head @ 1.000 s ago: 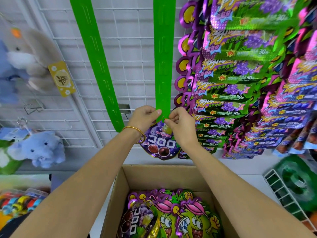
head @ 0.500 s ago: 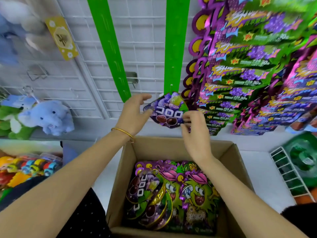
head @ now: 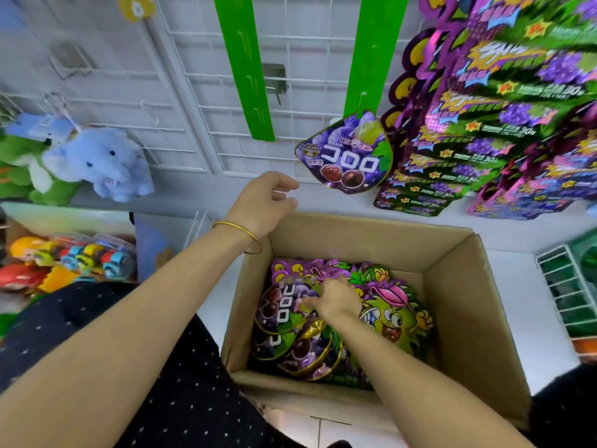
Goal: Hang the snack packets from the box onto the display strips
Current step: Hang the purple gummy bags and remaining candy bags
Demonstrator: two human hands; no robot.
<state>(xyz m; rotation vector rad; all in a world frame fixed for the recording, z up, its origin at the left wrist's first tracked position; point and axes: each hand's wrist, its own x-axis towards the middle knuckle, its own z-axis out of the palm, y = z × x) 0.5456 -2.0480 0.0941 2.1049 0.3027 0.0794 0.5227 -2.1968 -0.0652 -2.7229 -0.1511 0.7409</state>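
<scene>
A purple grape snack packet hangs from the lowest hook of the right green display strip. The left green strip carries nothing. Below stands an open cardboard box holding several purple and green packets. My right hand is down inside the box, its fingers pinching the top purple packet. My left hand hovers above the box's far left corner, fingers loosely curled and holding nothing.
Several rows of purple-green packets fill strips at the right. A white wire grid backs the strips. A blue plush elephant hangs at left, with toy packs below. A green wire rack sits at right.
Both hands let go of the purple packet, which stays hanging on the right strip. My right hand dropped into the box onto another purple packet; my left hand lowered.
</scene>
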